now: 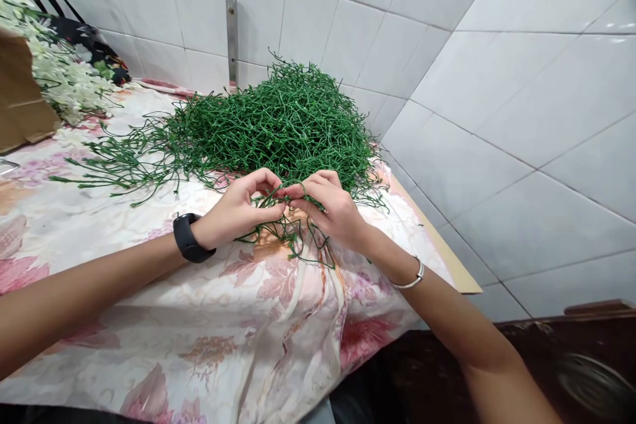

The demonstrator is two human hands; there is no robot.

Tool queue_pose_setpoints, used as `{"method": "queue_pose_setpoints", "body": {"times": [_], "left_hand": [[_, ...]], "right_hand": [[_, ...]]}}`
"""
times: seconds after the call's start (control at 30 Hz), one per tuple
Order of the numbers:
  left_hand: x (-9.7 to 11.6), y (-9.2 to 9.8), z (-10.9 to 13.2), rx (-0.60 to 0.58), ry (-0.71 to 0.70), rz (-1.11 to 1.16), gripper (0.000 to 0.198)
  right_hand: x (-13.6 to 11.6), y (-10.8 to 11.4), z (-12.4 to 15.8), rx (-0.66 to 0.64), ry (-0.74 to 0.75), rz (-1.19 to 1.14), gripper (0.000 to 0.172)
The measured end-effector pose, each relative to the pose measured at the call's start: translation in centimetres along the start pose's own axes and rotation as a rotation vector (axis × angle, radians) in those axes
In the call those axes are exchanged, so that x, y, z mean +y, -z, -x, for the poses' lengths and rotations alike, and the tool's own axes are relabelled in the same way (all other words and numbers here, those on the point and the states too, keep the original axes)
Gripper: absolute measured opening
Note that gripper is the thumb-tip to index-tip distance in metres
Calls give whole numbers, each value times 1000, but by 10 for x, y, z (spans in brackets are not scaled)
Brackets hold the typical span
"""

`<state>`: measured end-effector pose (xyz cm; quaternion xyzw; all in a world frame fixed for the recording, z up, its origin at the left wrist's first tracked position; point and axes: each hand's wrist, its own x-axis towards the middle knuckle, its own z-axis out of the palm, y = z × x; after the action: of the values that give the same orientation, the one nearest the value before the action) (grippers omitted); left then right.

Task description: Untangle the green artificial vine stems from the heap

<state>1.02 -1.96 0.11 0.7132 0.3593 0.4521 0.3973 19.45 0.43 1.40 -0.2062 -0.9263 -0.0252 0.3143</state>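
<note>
Thin green artificial flower stems [285, 233] hang between my two hands, just in front of a big heap of the same stems [278, 122]. My left hand [246, 204], with a black band on its wrist, pinches some of these stems between thumb and fingers. Opposite it, my right hand [328, 205] pinches stems as well, its fingertips almost meeting those of the left. A silver bangle circles the right wrist. Which stem each hand holds is hard to make out. Loose stems [119, 162] trail off the heap toward the left.
A flower-print cloth [199, 331] covers the table, with a tan board edge [447, 255] showing at right. White artificial flowers [64, 73] and a brown cardboard piece [22, 96] sit at far left. White tiled walls [521, 106] close off the back and right.
</note>
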Motion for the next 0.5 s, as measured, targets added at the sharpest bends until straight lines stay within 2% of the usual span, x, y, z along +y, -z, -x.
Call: {"method": "queue_pose_setpoints", "body": {"times": [0.13,0.23,0.37,0.5], "left_hand": [[-2,-2,-1,8,89,-13,15],[-2,-2,1,-13,37,-130,12],[1,-4,4,-16,-35,-283,14],[4,-4,3,30,-36,-195,19]], "right_hand": [[1,-3,2,3,132,248,20],[-1,-3,3,-27,185,371,23],[-2,-3,4,-15,220,408,21],[-3,-2,4,75,231,376,17]]}}
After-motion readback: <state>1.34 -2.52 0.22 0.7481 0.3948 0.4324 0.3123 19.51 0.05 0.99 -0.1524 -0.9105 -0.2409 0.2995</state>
